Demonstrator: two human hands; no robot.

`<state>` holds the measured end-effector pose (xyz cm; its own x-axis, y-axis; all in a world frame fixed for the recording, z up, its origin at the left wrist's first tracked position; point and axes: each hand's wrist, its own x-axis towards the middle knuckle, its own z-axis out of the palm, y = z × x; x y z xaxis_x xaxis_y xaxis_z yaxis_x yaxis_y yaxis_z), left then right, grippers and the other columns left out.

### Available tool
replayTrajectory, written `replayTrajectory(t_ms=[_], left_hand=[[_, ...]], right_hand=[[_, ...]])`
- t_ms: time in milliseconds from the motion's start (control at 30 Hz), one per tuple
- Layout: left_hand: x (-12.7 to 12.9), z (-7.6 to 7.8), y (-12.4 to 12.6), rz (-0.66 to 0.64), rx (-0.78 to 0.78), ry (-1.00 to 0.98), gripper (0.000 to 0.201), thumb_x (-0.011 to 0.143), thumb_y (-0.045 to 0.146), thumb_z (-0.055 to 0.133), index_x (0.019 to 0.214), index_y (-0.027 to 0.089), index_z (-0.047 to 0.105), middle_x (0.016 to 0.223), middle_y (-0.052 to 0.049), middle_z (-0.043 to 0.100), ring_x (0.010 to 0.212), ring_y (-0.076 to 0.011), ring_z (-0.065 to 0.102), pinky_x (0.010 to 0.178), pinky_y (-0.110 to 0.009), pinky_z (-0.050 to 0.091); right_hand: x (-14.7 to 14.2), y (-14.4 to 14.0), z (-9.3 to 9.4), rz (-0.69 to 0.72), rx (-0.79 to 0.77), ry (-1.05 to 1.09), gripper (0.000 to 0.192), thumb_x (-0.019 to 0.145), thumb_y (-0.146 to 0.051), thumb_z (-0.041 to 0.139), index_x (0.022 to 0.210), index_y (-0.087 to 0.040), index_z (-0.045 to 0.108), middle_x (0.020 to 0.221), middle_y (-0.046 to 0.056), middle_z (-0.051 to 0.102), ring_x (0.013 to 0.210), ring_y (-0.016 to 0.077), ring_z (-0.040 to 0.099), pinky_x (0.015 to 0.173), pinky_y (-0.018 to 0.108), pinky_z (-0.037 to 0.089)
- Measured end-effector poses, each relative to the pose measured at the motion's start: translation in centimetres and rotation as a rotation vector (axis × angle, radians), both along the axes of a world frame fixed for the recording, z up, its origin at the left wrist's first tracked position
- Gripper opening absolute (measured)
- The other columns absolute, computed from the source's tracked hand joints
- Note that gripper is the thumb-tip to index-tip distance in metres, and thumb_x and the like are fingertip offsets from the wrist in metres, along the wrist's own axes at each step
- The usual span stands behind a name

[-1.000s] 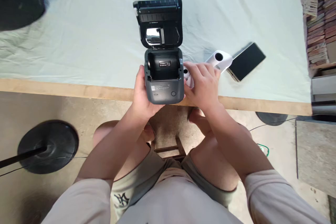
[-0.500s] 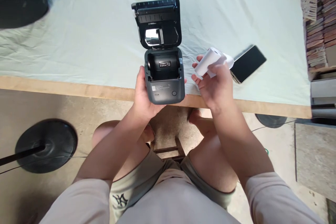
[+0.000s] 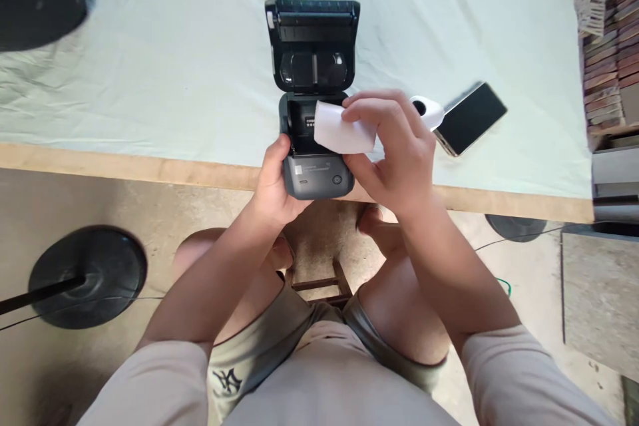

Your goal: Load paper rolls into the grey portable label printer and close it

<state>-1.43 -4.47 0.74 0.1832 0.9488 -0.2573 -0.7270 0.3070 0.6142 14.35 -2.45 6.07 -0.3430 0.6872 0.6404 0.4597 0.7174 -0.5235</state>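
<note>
The left hand [image 3: 273, 176] wraps the left side of a small dark printer [image 3: 315, 160], thumb along its left edge; the grip is closed on the printer body. The printer sits at the near edge of the surface [image 3: 150, 80], which is covered with a pale green cloth, and its front overhangs the wooden edge slightly. The lid [image 3: 313, 43] is swung fully open and stands back, away from the person, exposing the paper compartment.

The right hand [image 3: 394, 153] holds a white paper roll [image 3: 342, 130] between thumb and fingers; the grip is closed on the roll. The roll lies roughly horizontal, directly over the right part of the open compartment, its left end above the cavity. Whether it touches the printer cannot be told.

Just right of the right hand, a second white roll [image 3: 426, 110] lies on the cloth with its hollow core facing up. Beside it, further right, a phone [image 3: 470, 118] lies flat, screen dark, set at an angle. A dark object [image 3: 34, 0] occupies the far left corner of the surface.

Below the surface edge, the person's knees and a round black stand base [image 3: 87, 276] on the floor are visible.
</note>
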Motion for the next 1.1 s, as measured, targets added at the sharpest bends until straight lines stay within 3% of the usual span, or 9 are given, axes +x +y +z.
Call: replayTrajectory(t_ms=[167, 400, 500, 600, 700, 800, 900, 1000, 1100], left_hand=[[-0.1, -0.2, -0.2, 0.043, -0.073, 0.013, 0.033, 0.088, 0.051, 0.063, 0.094, 0.019, 0.067, 0.089, -0.003, 0.070, 0.139, -0.0274, 0.053, 0.106, -0.030, 0.053], [0.2, 0.3, -0.4, -0.022, -0.060, -0.096, 0.033, 0.088, 0.046, 0.065, 0.109, 0.020, 0.067, 0.100, 0.000, 0.074, 0.137, -0.0239, 0.057, 0.117, -0.035, 0.049], [0.0, 0.2, -0.3, -0.035, -0.054, -0.079, 0.035, 0.088, 0.049, 0.063, 0.107, 0.019, 0.067, 0.099, -0.001, 0.074, 0.133, -0.0249, 0.060, 0.114, -0.037, 0.052], [-0.4, -0.3, -0.1, -0.030, -0.010, -0.052, 0.043, 0.085, 0.054, 0.064, 0.108, 0.018, 0.067, 0.102, -0.003, 0.074, 0.128, -0.0252, 0.063, 0.105, -0.035, 0.058], [-0.8, -0.8, 0.0, -0.045, 0.017, -0.039, 0.047, 0.078, 0.051, 0.071, 0.111, 0.018, 0.068, 0.106, -0.003, 0.074, 0.122, -0.0229, 0.066, 0.093, -0.029, 0.063], [-0.9, -0.6, 0.0, -0.091, 0.010, 0.002, 0.045, 0.076, 0.046, 0.072, 0.111, 0.018, 0.067, 0.102, -0.004, 0.073, 0.124, -0.0264, 0.065, 0.094, -0.031, 0.063], [-0.6, 0.0, 0.0, -0.072, 0.016, 0.024, 0.052, 0.078, 0.036, 0.072, 0.125, 0.019, 0.060, 0.104, -0.004, 0.072, 0.130, -0.0287, 0.063, 0.102, -0.035, 0.060], [-0.4, 0.4, 0.0, -0.062, 0.052, 0.026, 0.063, 0.078, 0.029, 0.074, 0.137, 0.022, 0.052, 0.106, -0.002, 0.072, 0.122, -0.0283, 0.068, 0.097, -0.034, 0.061], [-0.4, 0.1, 0.0, -0.107, 0.113, 0.043, 0.069, 0.076, 0.025, 0.077, 0.140, 0.022, 0.050, 0.113, -0.006, 0.072, 0.111, -0.0288, 0.072, 0.088, -0.035, 0.062]], right_hand=[[-0.5, 0.0, -0.7, -0.013, 0.144, -0.147, 0.017, 0.097, -0.024, 0.045, 0.111, -0.023, 0.056, 0.116, 0.000, 0.068, 0.107, 0.0105, 0.065, 0.089, 0.029, 0.049], [-0.1, 0.7, -1.6, -0.139, 0.092, -0.256, 0.012, 0.096, -0.027, 0.049, 0.099, -0.020, 0.058, 0.113, -0.002, 0.070, 0.123, 0.0139, 0.062, 0.101, 0.031, 0.042], [-0.1, 0.7, -1.6, -0.150, 0.131, -0.233, 0.019, 0.097, -0.035, 0.051, 0.092, -0.021, 0.062, 0.107, -0.001, 0.070, 0.118, 0.0142, 0.062, 0.098, 0.032, 0.041], [0.0, 0.5, -1.8, -0.062, 0.163, -0.203, 0.015, 0.095, -0.033, 0.053, 0.090, -0.024, 0.064, 0.095, -0.001, 0.068, 0.105, 0.0129, 0.062, 0.093, 0.033, 0.039], [0.2, 0.3, -2.2, 0.046, 0.134, -0.175, 0.010, 0.091, -0.034, 0.058, 0.093, -0.028, 0.065, 0.092, -0.003, 0.067, 0.107, 0.0134, 0.060, 0.095, 0.035, 0.037], [0.3, 0.2, -2.6, 0.083, 0.108, -0.142, 0.017, 0.087, -0.043, 0.064, 0.096, -0.028, 0.068, 0.096, -0.002, 0.067, 0.111, 0.0159, 0.060, 0.096, 0.036, 0.040], [0.2, 0.2, -2.7, 0.102, 0.121, -0.084, 0.018, 0.085, -0.040, 0.067, 0.099, -0.028, 0.069, 0.098, -0.001, 0.068, 0.116, 0.0179, 0.060, 0.100, 0.038, 0.045], [0.1, 0.2, -2.5, 0.144, 0.125, -0.018, 0.014, 0.085, -0.033, 0.067, 0.098, -0.027, 0.068, 0.096, 0.000, 0.068, 0.112, 0.0173, 0.062, 0.102, 0.038, 0.048], [0.3, 0.1, -2.2, 0.034, 0.003, 0.179, 0.013, 0.088, -0.033, 0.063, 0.098, -0.026, 0.065, 0.106, 0.003, 0.063, 0.109, 0.0154, 0.060, 0.100, 0.035, 0.051]])
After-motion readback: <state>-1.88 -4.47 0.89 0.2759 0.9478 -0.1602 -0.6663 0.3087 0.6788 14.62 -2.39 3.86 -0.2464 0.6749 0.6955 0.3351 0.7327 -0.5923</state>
